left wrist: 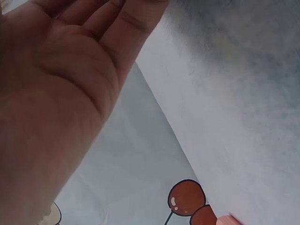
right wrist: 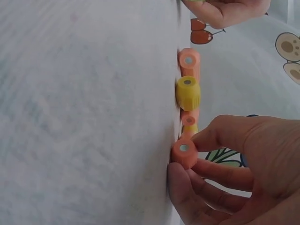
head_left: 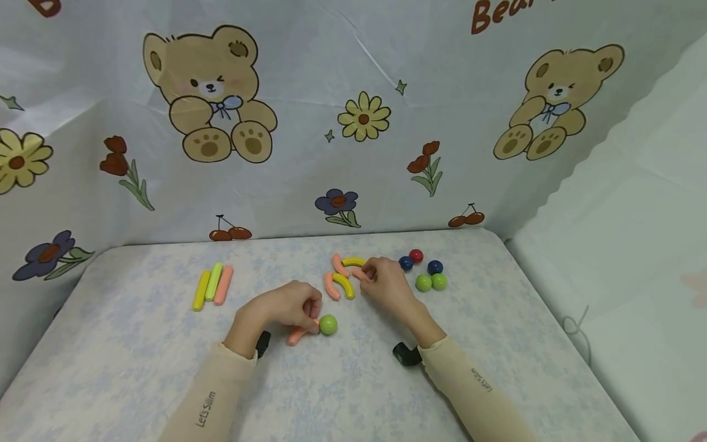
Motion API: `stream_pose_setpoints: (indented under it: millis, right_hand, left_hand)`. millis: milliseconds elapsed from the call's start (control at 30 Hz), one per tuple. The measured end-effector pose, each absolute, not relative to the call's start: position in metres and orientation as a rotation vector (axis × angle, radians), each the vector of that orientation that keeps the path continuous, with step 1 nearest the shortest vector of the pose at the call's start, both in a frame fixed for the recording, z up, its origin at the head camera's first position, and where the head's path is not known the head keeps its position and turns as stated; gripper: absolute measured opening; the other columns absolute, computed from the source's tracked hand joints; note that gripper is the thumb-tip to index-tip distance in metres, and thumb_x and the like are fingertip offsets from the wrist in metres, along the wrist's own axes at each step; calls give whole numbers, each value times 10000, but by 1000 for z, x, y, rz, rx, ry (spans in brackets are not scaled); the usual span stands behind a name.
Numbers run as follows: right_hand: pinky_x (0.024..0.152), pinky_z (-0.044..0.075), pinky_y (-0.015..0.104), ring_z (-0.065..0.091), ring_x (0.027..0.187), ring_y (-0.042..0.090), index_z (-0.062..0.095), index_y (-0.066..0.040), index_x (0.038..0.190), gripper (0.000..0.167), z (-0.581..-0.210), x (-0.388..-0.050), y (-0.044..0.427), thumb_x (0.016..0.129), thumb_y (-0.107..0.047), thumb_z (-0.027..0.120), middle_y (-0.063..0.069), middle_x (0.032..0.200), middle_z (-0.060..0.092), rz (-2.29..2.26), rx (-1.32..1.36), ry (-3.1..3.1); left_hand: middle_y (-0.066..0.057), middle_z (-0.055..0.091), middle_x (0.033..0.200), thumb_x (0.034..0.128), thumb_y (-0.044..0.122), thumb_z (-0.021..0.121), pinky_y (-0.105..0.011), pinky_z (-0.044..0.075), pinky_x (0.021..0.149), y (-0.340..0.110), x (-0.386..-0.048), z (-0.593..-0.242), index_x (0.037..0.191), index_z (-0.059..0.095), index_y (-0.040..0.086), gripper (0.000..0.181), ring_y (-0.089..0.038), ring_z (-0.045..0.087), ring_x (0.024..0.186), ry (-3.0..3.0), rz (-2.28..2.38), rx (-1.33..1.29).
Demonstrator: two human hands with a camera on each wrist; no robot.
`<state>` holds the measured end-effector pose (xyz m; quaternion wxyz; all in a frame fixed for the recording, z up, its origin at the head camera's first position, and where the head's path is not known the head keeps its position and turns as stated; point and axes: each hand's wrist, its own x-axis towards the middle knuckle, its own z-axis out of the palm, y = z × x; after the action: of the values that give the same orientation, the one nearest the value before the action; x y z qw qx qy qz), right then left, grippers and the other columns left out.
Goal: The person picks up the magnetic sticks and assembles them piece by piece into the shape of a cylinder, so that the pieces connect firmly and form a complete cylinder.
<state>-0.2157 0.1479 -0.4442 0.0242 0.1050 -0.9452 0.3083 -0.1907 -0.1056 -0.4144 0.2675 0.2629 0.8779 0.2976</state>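
Fingers curled, your left hand [head_left: 287,305] pinched a pink stick [head_left: 295,336], a green ball [head_left: 328,325] just beside its fingertips; your right hand [head_left: 391,287], angled inward, held a pink piece [head_left: 360,274] between thumb and finger.

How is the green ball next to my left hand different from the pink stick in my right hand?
Colour: the green ball is lime, the pink stick salmon. Shape: the ball is round, the stick elongated. Hold: the right hand pinches the stick, while the ball sits beside the left hand. Both are near a hand.
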Motion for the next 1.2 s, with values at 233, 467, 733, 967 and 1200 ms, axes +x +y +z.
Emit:
stream_pose_setpoints:
  millis: [233, 467, 733, 967, 1200]
  right_hand:
    - [701, 527, 325, 601, 755, 166, 770, -48, 1023, 172, -439, -214, 152, 900, -156, 823, 36, 858, 700, 883, 347, -2967]
    - [652, 470, 303, 567, 738, 180, 711, -68, 1006, 219, -431, -210, 155, 824, -111, 825, 29, 806, 649, 815, 309, -3107]
    - [576, 411, 282, 539, 667, 175, 645, -83, 868, 197, -429, -206, 157, 821, -142, 828, 26, 751, 592, 707, 308, -3164]
    - [583, 417, 277, 551, 682, 175, 641, -86, 857, 251, -420, -202, 153, 819, -177, 872, 32, 754, 598, 723, 299, -3231]
    - [595, 410, 269, 531, 665, 155, 639, -84, 835, 228, -406, -187, 141, 836, -165, 852, 6, 708, 572, 821, 493, -3250]
  left_hand:
    - [-12, 577, 686, 856, 98, 867, -271, 414, 620, -105, -190, -416, 781, 654, 123, 227, -121, 542, 640, 2368, 823, 732]
    - [-9, 559, 696, 845, 108, 875, -280, 407, 629, -115, -193, -420, 779, 651, 131, 235, -130, 522, 653, 2411, 798, 714]
    - [-13, 543, 693, 859, 117, 860, -288, 403, 616, -128, -198, -421, 789, 648, 125, 223, -135, 498, 635, 2439, 837, 687]
    - [4, 532, 681, 877, 126, 848, -281, 410, 608, -134, -201, -423, 789, 636, 122, 229, -127, 497, 624, 2454, 869, 674]
    - [-1, 533, 673, 889, 119, 838, -261, 397, 590, -131, -202, -419, 794, 635, 112, 224, -120, 490, 606, 2448, 873, 692]
